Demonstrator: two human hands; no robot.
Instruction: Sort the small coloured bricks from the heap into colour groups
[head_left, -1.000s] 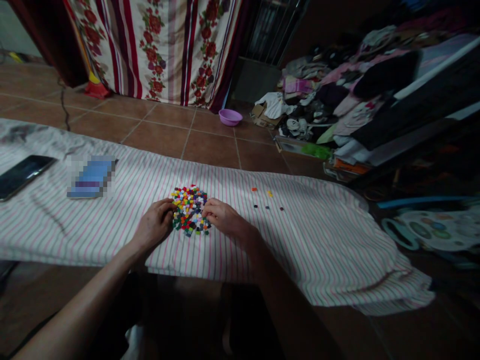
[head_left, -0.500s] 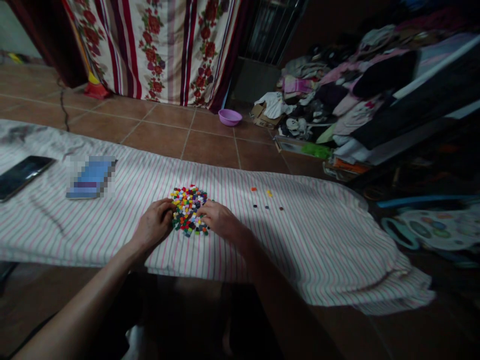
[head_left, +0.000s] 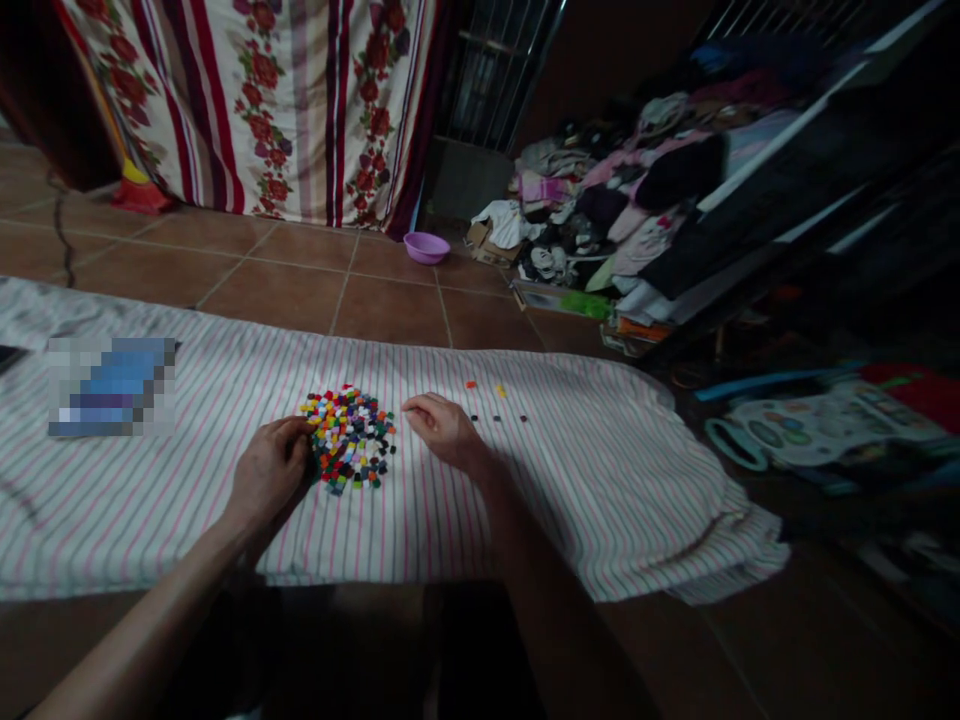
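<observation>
A heap of small, many-coloured square pieces (head_left: 349, 440) lies on a striped cloth (head_left: 247, 400). At the heap's left edge rests my left hand (head_left: 271, 460), its fingers curled against the nearest pieces; whether it grips one is hidden. My right hand (head_left: 444, 428) hovers just right of the heap, thumb and fingers pinched together. Anything in that pinch is too small to make out. Beyond it, on the cloth, sit a few separate pieces: an orange one (head_left: 471, 385), a yellow one (head_left: 501, 391) and several dark ones (head_left: 496, 419).
A blurred-out blue screen (head_left: 120, 385) lies on the cloth at left, with a dark device (head_left: 9, 357) at the edge. On the tiled floor behind stand a purple basin (head_left: 426, 248) and a pile of clothes (head_left: 600, 190). A flowered curtain (head_left: 300, 110) hangs behind.
My right hand has lifted away from the heap and moved right, toward the separate pieces. The left hand stays at the heap's left edge. The whole view has turned a little rightward.
</observation>
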